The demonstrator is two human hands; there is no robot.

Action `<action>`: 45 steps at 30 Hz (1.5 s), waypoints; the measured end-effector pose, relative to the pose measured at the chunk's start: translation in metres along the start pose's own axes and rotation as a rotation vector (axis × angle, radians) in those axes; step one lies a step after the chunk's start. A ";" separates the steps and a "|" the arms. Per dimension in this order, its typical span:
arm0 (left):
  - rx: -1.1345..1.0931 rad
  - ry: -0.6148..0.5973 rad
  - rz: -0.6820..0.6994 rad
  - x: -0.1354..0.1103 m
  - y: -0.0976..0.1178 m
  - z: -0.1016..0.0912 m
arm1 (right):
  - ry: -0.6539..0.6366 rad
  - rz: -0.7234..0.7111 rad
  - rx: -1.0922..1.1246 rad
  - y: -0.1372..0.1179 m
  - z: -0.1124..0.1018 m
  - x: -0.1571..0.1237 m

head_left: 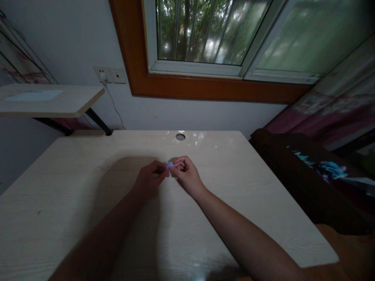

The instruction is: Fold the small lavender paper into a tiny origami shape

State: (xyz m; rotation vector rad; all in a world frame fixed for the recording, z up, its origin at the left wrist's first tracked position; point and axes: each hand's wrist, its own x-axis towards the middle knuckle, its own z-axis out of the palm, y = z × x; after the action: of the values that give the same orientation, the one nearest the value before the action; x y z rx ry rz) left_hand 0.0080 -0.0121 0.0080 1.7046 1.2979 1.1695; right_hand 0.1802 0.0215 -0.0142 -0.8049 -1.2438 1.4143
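Observation:
A small pale purple piece, perhaps paper [169,165], is pinched between both hands over the middle of the desk. My left hand [149,175] grips its left side with thumb and forefinger. On the other side, my right hand [187,174] holds it between thumb and curled fingers. The fingertips cover most of the piece, so its full shape is hidden. Beneath the hands is the light wood-grain desk [181,226], with a dark shadow to the left.
A raised shelf [84,102] on black legs stands at the desk's back left, bearing a pale sheet [33,95]. Near the back edge is a round cable hole [180,137]. A white cord [113,99] hangs from a wall socket [103,74]. Dark furniture [293,156] stands at right.

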 end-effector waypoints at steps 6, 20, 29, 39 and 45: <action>-0.038 0.010 -0.020 0.000 0.001 -0.001 | -0.001 0.006 0.007 -0.003 0.001 -0.001; -0.123 0.002 -0.081 0.001 -0.002 0.001 | 0.000 0.010 0.003 -0.005 0.001 -0.002; -0.086 0.016 -0.083 0.001 -0.009 0.001 | -0.013 -0.025 -0.121 -0.005 0.000 -0.005; -0.119 0.039 -0.082 0.002 -0.006 0.002 | -0.028 -0.044 -0.172 -0.004 0.000 -0.006; -0.060 0.041 -0.061 0.002 -0.005 0.002 | -0.026 -0.034 -0.169 -0.005 0.000 -0.005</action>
State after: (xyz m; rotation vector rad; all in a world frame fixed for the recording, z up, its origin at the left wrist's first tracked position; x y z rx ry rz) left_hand 0.0083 -0.0093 0.0031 1.5943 1.3171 1.2022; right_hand 0.1827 0.0163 -0.0103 -0.8777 -1.4046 1.3085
